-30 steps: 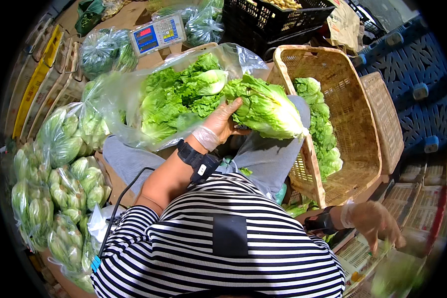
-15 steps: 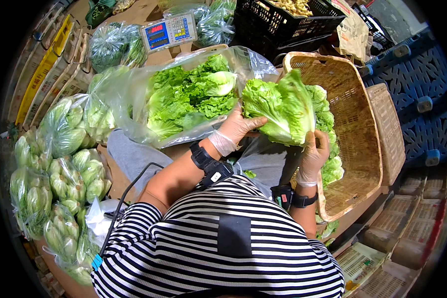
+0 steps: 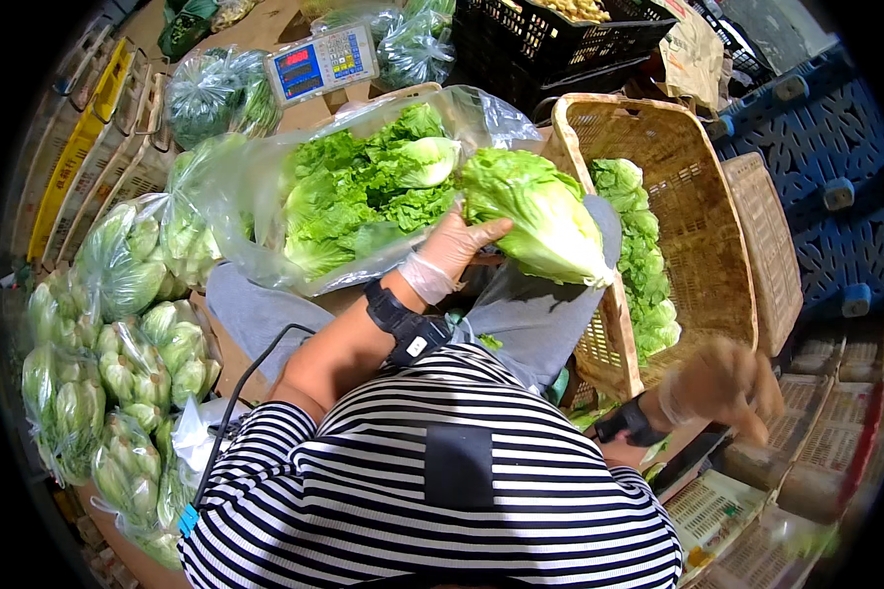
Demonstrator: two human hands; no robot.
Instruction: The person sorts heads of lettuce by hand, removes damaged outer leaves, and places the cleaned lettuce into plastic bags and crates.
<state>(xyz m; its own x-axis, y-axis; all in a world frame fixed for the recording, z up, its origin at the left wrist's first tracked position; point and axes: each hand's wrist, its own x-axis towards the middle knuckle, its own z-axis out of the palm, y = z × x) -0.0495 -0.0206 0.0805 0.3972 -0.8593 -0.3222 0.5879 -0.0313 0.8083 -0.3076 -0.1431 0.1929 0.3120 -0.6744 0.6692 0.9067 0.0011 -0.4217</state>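
Fingers (image 3: 491,232) of the thinly gloved left hand (image 3: 447,247) grasped a leafy, light-green lettuce head (image 3: 540,218), which was held tilted over the grey-trousered right leg (image 3: 530,329), its pale stem end pointing right. The right hand (image 3: 722,383), blurred, was released, its fingers spread, well apart from that lettuce head. Just beyond the left hand, a clear plastic bag (image 3: 241,201) lay open around green lettuces (image 3: 363,191). Rightward, a tan, perforated basket (image 3: 702,196) held a row of pale-green lettuces (image 3: 641,255). Farther out stood a white-and-blue digital scale (image 3: 322,64) and a black plastic crate (image 3: 560,49).
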